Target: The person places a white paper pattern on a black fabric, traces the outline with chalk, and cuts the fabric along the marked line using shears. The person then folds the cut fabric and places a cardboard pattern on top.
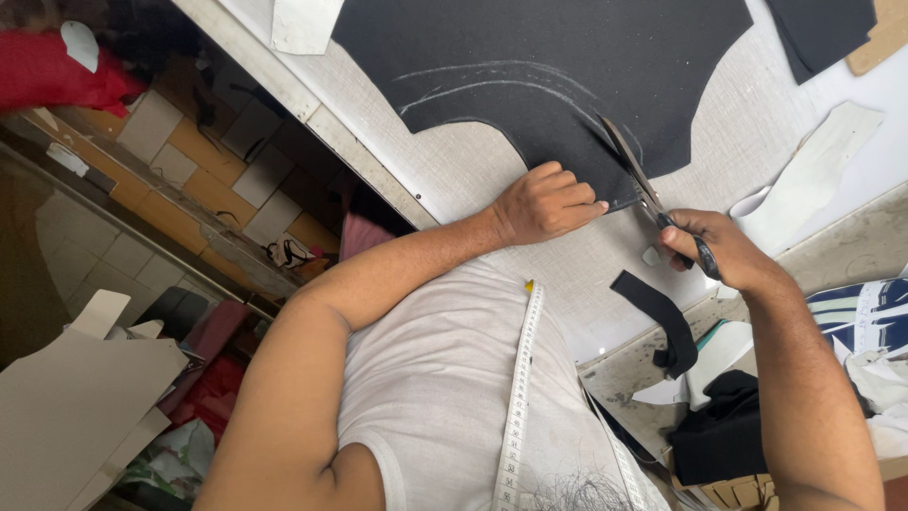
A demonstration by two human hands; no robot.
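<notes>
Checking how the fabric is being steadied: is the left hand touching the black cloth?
Touching. The head view shows the left hand pressed knuckles-up on the edge of the black cloth, fingertips on it beside the scissors held in the right hand.

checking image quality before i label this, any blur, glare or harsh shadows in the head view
Head view: even, soft light with no glare; black fabric and its chalk lines are sharp, as are the scissors, left hand and right hand; only faint shadows under the hands; frame edges look stretched.

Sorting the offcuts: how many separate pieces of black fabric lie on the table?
3: the large chalk-marked black fabric piece under the left hand and scissors, another black piece at the top right corner, a narrow black strip near the right hand. More may be hidden.
</notes>
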